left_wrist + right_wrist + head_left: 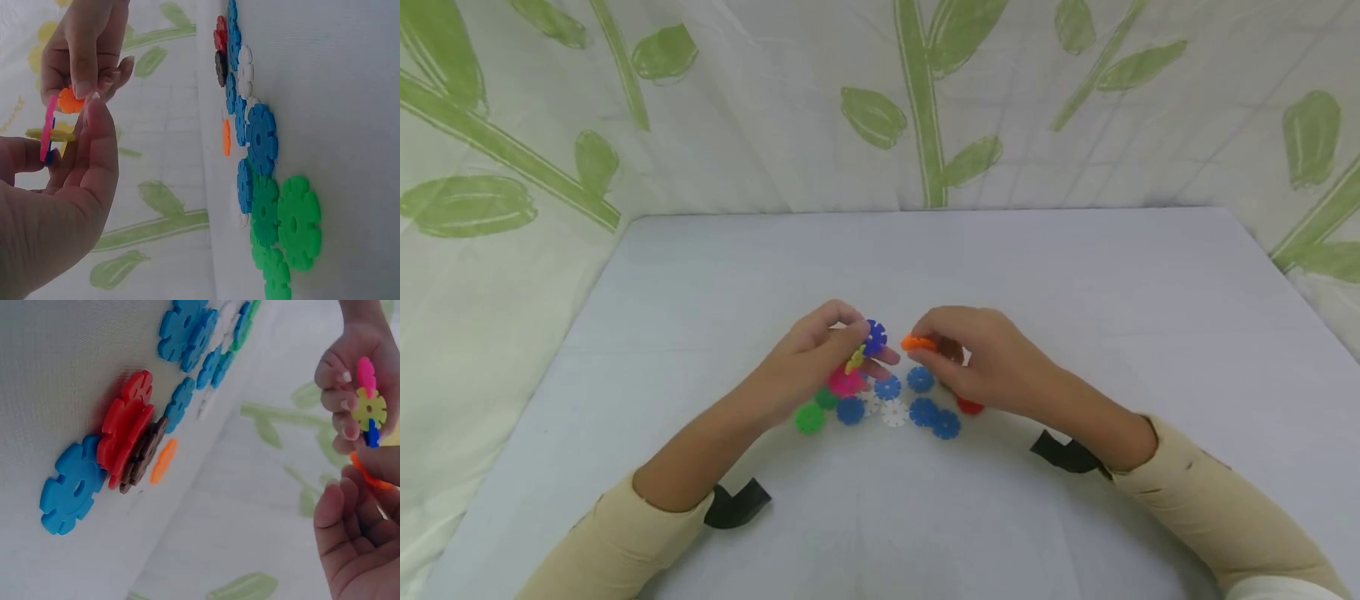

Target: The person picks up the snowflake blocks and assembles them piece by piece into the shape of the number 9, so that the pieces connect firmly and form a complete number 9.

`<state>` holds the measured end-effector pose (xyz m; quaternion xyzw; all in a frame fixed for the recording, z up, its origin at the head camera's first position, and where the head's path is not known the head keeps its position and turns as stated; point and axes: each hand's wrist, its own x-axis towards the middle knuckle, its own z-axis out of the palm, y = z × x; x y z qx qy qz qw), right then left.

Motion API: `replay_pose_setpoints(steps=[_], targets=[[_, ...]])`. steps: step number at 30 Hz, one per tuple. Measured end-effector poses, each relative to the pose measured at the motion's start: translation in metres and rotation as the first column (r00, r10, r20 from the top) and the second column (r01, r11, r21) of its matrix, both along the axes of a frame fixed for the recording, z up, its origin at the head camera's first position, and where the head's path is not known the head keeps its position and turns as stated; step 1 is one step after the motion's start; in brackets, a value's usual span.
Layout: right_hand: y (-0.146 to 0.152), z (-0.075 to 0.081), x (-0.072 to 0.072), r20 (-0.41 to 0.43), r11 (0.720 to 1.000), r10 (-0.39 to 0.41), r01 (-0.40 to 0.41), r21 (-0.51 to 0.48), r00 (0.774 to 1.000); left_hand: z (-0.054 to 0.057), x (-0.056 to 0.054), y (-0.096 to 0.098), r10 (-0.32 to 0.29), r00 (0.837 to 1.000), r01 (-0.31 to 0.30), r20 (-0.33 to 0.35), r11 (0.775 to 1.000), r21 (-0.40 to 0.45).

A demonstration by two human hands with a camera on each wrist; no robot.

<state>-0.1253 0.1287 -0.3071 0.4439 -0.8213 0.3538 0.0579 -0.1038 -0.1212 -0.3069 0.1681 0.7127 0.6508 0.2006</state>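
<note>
Above the table, my left hand (pixel 811 354) pinches a small joined set of notched plastic discs. In it a yellow disc (pixel 369 409) sits between a pink disc (pixel 366 374) and a dark blue disc (pixel 372 432). Facing it, my right hand (pixel 988 354) pinches an orange disc (pixel 917 342) between thumb and fingers. In the head view a small gap parts the orange disc from the dark blue one. Loose discs lie on the table below both hands.
Blue discs (pixel 945 423), white discs (pixel 894 413) and green discs (pixel 810 418) lie spread under the hands. Red discs (pixel 125 428), a brown disc (pixel 145 454) and a loose orange disc (pixel 164 461) lie toward the right. A leaf-patterned cloth (pixel 760 108) hangs behind the white table (pixel 700 283).
</note>
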Motion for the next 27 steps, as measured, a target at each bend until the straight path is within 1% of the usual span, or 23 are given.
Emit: replay_pose_setpoints(steps=[5, 8, 12, 16, 19, 21, 23, 27], targets=[[-0.004, 0.001, 0.001, -0.098, 0.997, 0.015, -0.022, -0.074, 0.995, -0.002, 0.0, -0.001, -0.04, 0.998, 0.04, -0.042, 0.999, -0.014], [-0.006, 0.0, 0.001, -0.124, 0.995, 0.018, -0.03, -0.093, 0.992, 0.0, 0.001, -0.001, -0.048, 0.998, 0.046, -0.036, 0.998, -0.032], [-0.007, -0.001, 0.002, -0.152, 0.997, 0.02, -0.032, -0.073, 0.988, 0.002, 0.001, -0.003, -0.049, 0.998, 0.046, -0.046, 0.997, -0.055], [-0.006, -0.002, 0.004, -0.198, 0.999, 0.019, -0.026, -0.034, 0.98, 0.006, 0.001, -0.003, -0.051, 0.998, 0.048, -0.049, 0.997, -0.063], [-0.006, -0.001, 0.005, -0.231, 0.999, 0.027, -0.033, -0.025, 0.973, 0.008, 0.002, -0.003, -0.052, 0.997, 0.05, -0.048, 0.997, -0.053], [-0.007, -0.001, 0.005, -0.25, 0.999, 0.036, -0.045, -0.028, 0.968, 0.007, 0.002, -0.003, -0.057, 0.997, 0.054, -0.058, 0.998, -0.044], [-0.008, -0.001, 0.006, -0.284, 0.999, 0.04, -0.048, -0.019, 0.958, 0.006, 0.002, -0.003, -0.065, 0.995, 0.062, -0.077, 0.997, -0.041], [-0.011, 0.0, 0.012, -0.387, 1.0, 0.025, -0.015, 0.027, 0.922, 0.004, 0.002, -0.001, -0.072, 0.99, 0.064, -0.119, 0.996, -0.062]])
